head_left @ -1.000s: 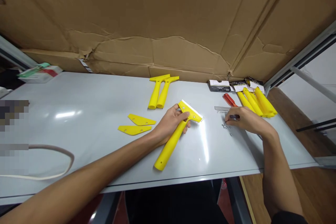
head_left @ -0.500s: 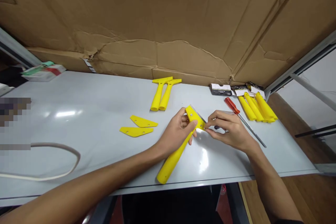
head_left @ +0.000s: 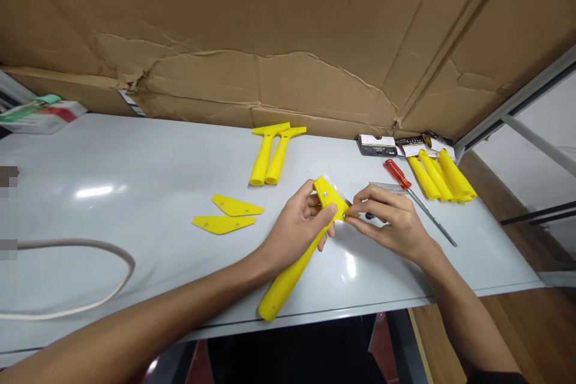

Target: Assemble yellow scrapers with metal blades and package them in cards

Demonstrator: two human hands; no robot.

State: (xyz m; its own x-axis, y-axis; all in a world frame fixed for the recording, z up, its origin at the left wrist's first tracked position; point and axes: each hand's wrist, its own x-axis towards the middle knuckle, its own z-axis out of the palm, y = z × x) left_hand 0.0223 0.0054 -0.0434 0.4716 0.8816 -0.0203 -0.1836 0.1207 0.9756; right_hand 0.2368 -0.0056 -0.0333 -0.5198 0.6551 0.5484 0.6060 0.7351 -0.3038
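My left hand (head_left: 299, 219) is closed around the neck of a yellow scraper (head_left: 288, 285), thumb on its front face. The scraper lies aslant, handle end toward the table's front edge. A thin blade edge (head_left: 328, 180) shows along its head. One screw (head_left: 325, 194) sits in the upper hole. At the lower corner, the fingertips of my right hand (head_left: 389, 216) pinch at another small screw (head_left: 344, 215). Partly behind my right hand are a clear strip (head_left: 382, 186) and a small dark object (head_left: 369, 216) that I cannot make out.
Two yellow cover plates (head_left: 224, 225) lie to the left. Two yellow scraper handles (head_left: 262, 159) rest near the cardboard (head_left: 252, 84). On the right are a red screwdriver (head_left: 397, 173), a black-and-white package (head_left: 378, 145) and several yellow handles (head_left: 443, 177). A white cable (head_left: 121, 261) loops at left.
The view has shifted slightly, moving most things left in the picture. My right fingertips have come in onto the screw at the scraper head's lower corner. My left hand keeps its grip.
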